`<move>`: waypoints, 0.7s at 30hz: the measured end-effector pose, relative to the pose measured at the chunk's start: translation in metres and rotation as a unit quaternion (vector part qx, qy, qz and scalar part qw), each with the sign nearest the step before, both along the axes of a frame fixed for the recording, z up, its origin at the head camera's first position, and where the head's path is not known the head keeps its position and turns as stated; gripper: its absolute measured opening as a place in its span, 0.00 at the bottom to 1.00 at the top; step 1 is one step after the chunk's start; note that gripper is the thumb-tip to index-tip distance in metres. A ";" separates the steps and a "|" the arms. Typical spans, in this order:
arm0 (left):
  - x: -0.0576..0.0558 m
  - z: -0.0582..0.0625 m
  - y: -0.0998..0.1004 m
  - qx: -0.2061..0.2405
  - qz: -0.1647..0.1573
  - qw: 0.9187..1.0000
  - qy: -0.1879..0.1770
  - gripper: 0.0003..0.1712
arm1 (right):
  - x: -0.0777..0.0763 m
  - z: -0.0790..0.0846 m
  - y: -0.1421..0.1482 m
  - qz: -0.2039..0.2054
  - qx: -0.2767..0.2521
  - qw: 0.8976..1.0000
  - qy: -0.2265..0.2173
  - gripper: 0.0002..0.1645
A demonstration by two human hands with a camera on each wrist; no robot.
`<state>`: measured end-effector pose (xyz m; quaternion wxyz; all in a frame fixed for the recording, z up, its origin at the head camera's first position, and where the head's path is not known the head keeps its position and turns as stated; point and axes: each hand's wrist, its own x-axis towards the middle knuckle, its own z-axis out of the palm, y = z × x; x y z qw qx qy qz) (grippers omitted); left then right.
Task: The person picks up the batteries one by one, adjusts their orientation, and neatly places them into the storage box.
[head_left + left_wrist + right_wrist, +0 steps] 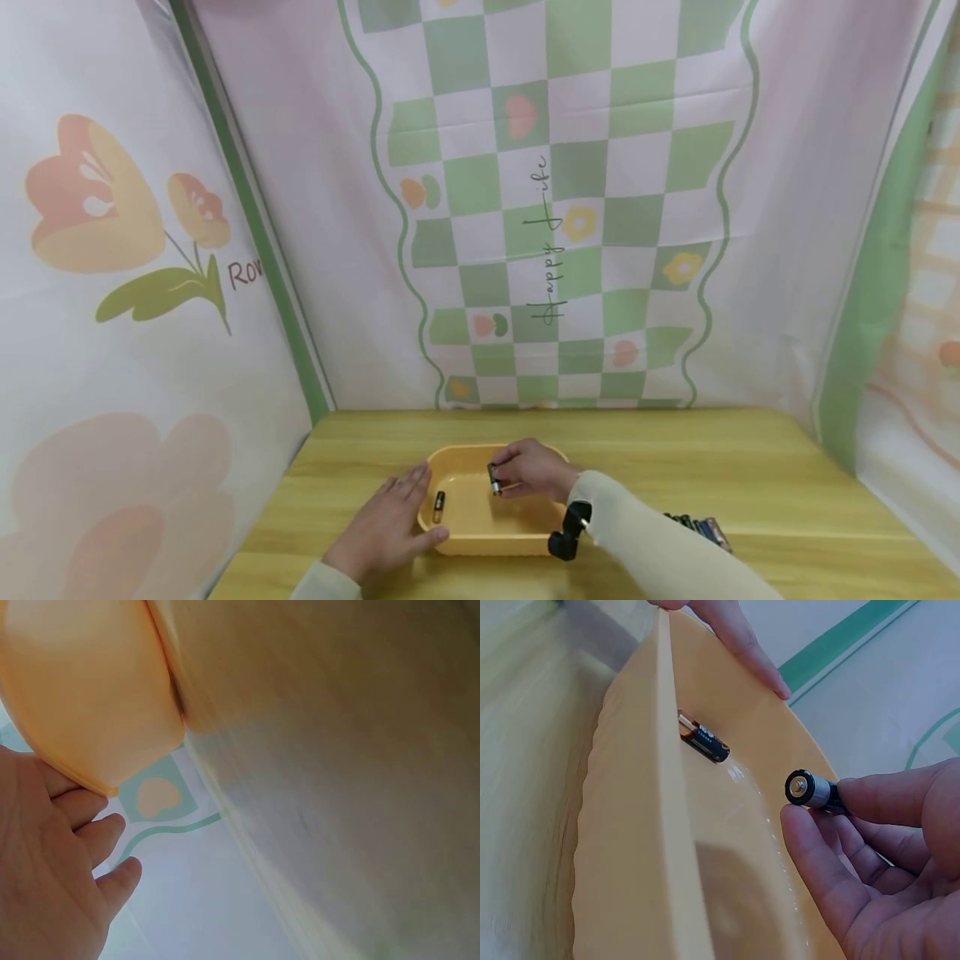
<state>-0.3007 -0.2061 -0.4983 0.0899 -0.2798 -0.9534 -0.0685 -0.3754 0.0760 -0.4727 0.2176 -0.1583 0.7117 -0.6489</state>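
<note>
A yellow plastic basket (491,546) stands on the table. My left hand (386,521) rests against its left end, fingers extended along the rim and thumb at the near edge. In the left wrist view, that hand's fingertips (112,825) show beside the basket's outer wall (90,682). My right hand (536,468) pinches a black and silver battery (810,790) between thumb and fingers, above the basket floor. Another battery (703,739), black with a copper-coloured end, lies inside at the left end, apart from the held one.
Several batteries (705,529) lie in a row on the wooden table (367,442), right of the basket and partly hidden by my right forearm. A black wrist camera (572,531) sits on that arm. Printed curtains (555,250) stand behind and at both sides.
</note>
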 end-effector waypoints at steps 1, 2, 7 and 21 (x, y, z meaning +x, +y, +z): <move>0.000 0.000 0.000 0.000 0.000 1.000 0.000 0.51 | 0.000 0.000 -0.002 0.001 0.004 1.000 0.001 0.16; 0.000 0.000 0.000 -0.001 0.000 1.000 -0.001 0.51 | 0.001 0.001 -0.004 0.001 0.008 1.000 0.002 0.16; -0.001 -0.001 -0.001 -0.002 0.001 1.000 -0.001 0.52 | 0.002 0.000 -0.016 0.007 0.007 1.000 0.007 0.15; -0.002 -0.005 -0.001 -0.004 -0.003 1.000 0.015 0.52 | 0.001 -0.006 -0.037 0.001 0.003 1.000 0.002 0.14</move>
